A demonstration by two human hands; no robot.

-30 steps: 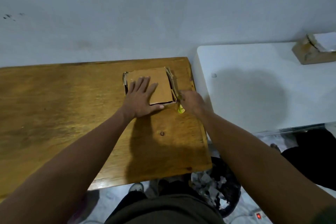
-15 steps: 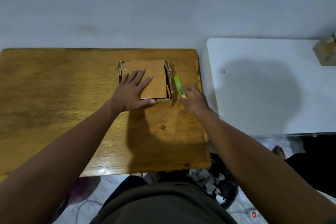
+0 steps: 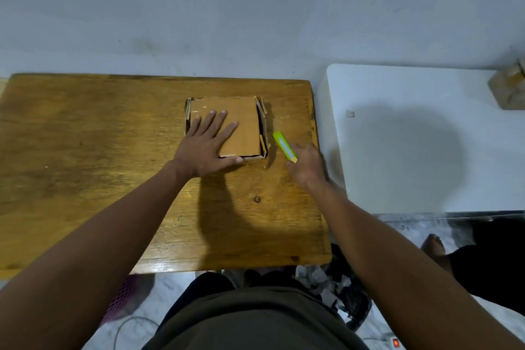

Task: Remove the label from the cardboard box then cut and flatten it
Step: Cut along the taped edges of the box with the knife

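Pale, scuffed wall point(image 3: 255, 8) behind; below it a wooden tabletop point(image 3: 85, 165), and to the right a white surface point(image 3: 426, 150) carrying a second small box point(image 3: 508, 88) at its far edge.

On the far right part of the tabletop, the cardboard box point(image 3: 241, 122): pressed nearly flat, top panel facing up, right side wall split and splayed outward. No label visible on the upper face.

Left hand point(image 3: 207, 145) spread flat on the box, fingers point(image 3: 221, 115) straight and fanned, pinning the near left corner down.

Right hand point(image 3: 306, 165) just beside the box on the right, apart from it, curled round the near end of a green utility knife point(image 3: 284, 149). Knife pointing up and away, its far end near the split side wall; blade too small to make out.

Changed over the last second: knife drawn out of the box's right near corner, then lifted clear to the right, now fully in view and angled away from the cardboard. Left hand in the same pressing pose throughout. Box a little flatter on its right side.

Probable meaning: right-edge cut finished, or knife being reset for another stroke. Remaining, by the look of it: freeing the other corners and pressing the panels fully flat.
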